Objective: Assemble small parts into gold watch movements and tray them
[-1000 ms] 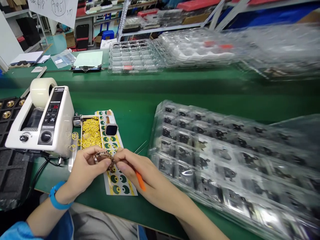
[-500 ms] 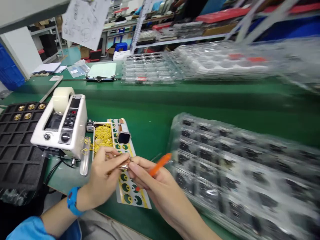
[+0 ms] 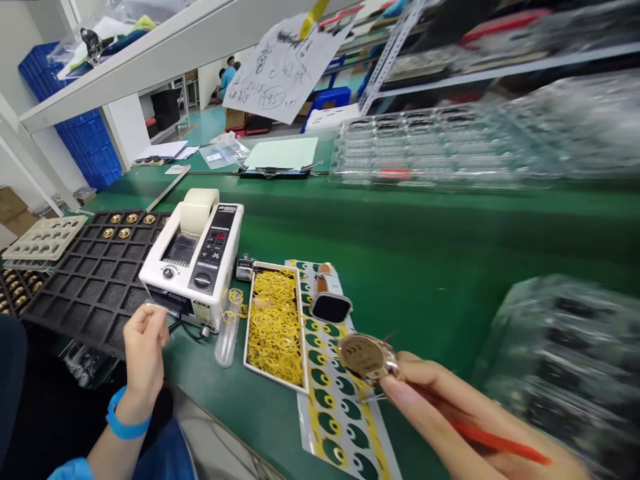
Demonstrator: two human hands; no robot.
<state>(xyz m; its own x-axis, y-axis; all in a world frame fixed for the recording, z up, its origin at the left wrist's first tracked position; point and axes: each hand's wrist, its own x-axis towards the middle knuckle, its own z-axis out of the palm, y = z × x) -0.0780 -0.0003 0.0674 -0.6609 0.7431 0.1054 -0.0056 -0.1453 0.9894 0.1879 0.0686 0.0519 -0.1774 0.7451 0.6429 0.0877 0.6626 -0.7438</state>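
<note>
My right hand [image 3: 440, 407] grips a gold-coloured round watch case [image 3: 364, 357] by its edge, its engraved back turned up. A thin orange-red stick-like tool [image 3: 500, 443] lies across the same palm under the fingers. My left hand [image 3: 144, 353], with a blue wristband, is pinched at the front of a white tape dispenser [image 3: 203, 280]; whatever is between the fingertips is too small to make out. Below the watch case lies a sticker sheet [image 3: 325, 400] with green and yellow shapes, and a smartwatch [image 3: 331, 307] rests on it.
A white box [image 3: 303, 373] of yellow rings [image 3: 275, 323] stands beside the dispenser. Left is a black compartment tray [image 3: 105, 280] with several gold watch parts. Blurred clear trays [image 3: 560, 373] sit at right, more trays [image 3: 400, 150] on the back ledge near a clipboard [image 3: 280, 157].
The hands have separated: my left hand has left the watch case and moved left to the tape dispenser. My right hand keeps the case, now back up. The view has swung left.
</note>
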